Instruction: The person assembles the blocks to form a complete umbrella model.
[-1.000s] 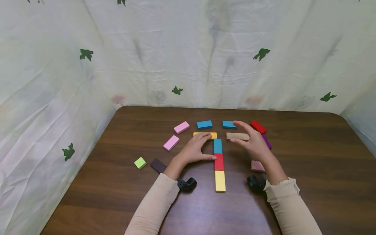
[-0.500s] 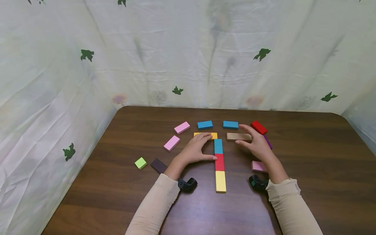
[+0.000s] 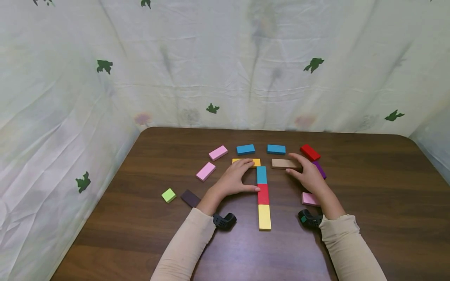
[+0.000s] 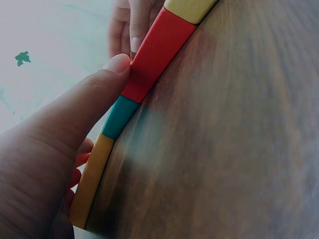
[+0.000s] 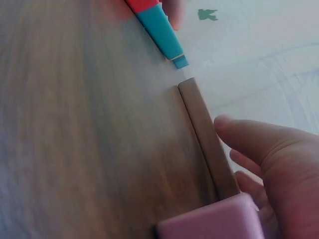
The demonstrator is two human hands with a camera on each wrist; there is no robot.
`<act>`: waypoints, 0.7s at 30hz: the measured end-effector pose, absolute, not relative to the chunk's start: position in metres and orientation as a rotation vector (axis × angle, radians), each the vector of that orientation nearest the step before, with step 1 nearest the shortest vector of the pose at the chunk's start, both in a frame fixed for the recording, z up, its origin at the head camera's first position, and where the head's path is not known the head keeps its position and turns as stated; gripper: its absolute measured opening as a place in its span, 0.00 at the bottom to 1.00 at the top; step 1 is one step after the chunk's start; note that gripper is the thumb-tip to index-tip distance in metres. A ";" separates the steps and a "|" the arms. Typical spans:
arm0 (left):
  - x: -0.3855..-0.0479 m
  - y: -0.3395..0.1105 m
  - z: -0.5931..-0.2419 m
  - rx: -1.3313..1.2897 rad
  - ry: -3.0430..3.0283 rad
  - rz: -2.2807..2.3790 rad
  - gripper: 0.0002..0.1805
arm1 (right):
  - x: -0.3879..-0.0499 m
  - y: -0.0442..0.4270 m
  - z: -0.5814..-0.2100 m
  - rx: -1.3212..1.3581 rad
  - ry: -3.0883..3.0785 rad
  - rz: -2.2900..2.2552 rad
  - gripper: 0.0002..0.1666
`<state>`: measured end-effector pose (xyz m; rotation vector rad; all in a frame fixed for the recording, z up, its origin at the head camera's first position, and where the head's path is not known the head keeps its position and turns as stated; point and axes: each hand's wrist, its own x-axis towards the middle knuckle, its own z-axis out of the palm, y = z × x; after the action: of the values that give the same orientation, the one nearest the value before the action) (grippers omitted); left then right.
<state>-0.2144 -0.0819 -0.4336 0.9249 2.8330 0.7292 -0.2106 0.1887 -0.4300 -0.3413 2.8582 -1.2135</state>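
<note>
In the head view my left hand lies over the orange-yellow block, its thumb out to the red block. The left wrist view shows that thumb tip at the red block's edge. A teal block joins these two, and a pale yellow block ends the column. My right hand straddles the right end of a tan block, thumb at the near side and fingers at the far side. The finger gap looks wider than the block. Contact there is hard to tell.
Two blue blocks, the left one and the right one, lie behind. Around stand pink blocks, a red block, a purple block, a dark block and a lime block. A curtain backs the table.
My right hand has drawn right and slightly nearer along the tan block, its thumb and fingers coming closer together. The left hand and the blocks stay in place.
</note>
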 end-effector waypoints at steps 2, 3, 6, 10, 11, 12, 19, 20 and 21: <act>-0.214 -0.082 -0.433 0.928 2.833 0.735 0.49 | -0.211 0.189 -0.430 -0.342 2.858 -1.207 0.33; -0.214 -0.082 -0.433 0.930 2.834 0.735 0.49 | -0.211 0.190 -0.431 -0.346 2.860 -1.204 0.32; -0.214 -0.082 -0.433 0.933 2.834 0.736 0.49 | -0.212 0.191 -0.431 -0.366 2.867 -1.194 0.32; -0.214 -0.082 -0.433 0.931 2.834 0.732 0.49 | -0.214 0.191 -0.433 -0.373 2.878 -1.185 0.30; -0.214 -0.083 -0.433 0.930 2.833 0.731 0.49 | -0.214 0.191 -0.433 -0.374 2.881 -1.184 0.29; -0.214 -0.083 -0.433 0.929 2.833 0.732 0.48 | -0.214 0.191 -0.433 -0.373 2.884 -1.182 0.28; -0.214 -0.082 -0.433 0.921 2.833 0.729 0.49 | -0.217 0.192 -0.434 -0.378 2.908 -1.186 0.22; -0.214 -0.082 -0.433 0.920 2.834 0.728 0.49 | -0.217 0.192 -0.434 -0.378 2.911 -1.184 0.22; -0.214 -0.082 -0.434 0.920 2.834 0.728 0.49 | -0.217 0.192 -0.434 -0.378 2.912 -1.180 0.22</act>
<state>-0.2139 -0.0819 -0.4336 0.9203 2.8341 0.7281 -0.2174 0.1921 -0.4336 -0.3781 2.9121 -1.1804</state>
